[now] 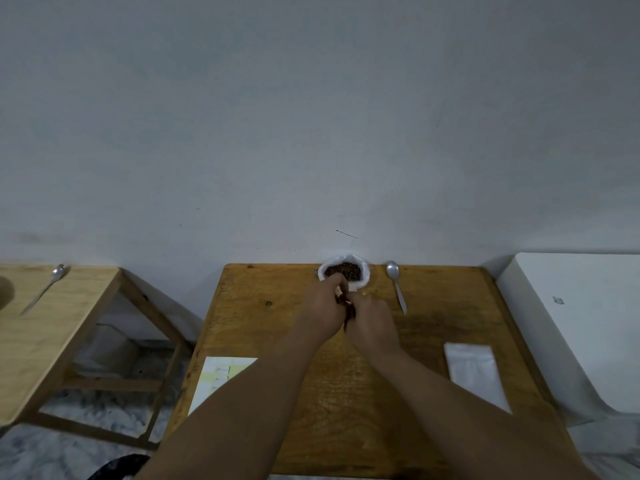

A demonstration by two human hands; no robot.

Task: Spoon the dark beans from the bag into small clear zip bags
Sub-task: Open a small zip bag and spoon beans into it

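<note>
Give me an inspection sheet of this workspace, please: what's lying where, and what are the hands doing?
Surface: wooden table, set against a grey wall.
Job's things: open bag of beans at the far edge; spoon lying to its right, untouched; small zip bag with dark beans in it, between the hands; pile of empty bags on the right.
Clutter: pale paper sheet at the near left.
Hands: left hand and right hand meet in front of the bag of beans, both holding the small zip bag.
Cables: nothing seen.
Surroundings: side table on the left with a second spoon; white box on the right.
</note>
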